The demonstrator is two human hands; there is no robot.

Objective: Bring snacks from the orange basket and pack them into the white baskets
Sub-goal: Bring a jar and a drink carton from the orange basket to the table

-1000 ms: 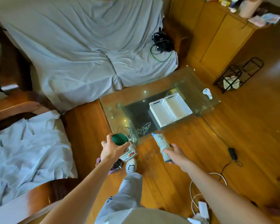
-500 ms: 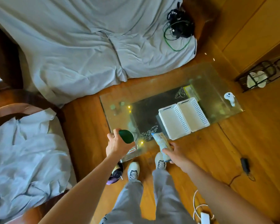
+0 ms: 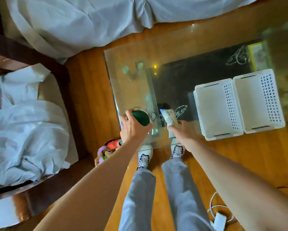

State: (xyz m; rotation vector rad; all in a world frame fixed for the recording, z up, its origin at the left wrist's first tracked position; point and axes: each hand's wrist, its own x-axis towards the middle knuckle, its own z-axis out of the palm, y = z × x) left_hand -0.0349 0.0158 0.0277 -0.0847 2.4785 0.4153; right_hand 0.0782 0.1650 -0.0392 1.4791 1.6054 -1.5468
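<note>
Two legs in grey pants stood at the near edge of the glass table. By the left foot sat a basket of snacks. The left hand gripped a can with a green lid. The right hand held a pale snack tube over the table. Farther right, two white baskets sat side by side on the glass.

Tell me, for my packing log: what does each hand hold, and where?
Left hand: green-lidded container, gripped at its top. Right hand: slim snack packet, by its lower end.
</note>
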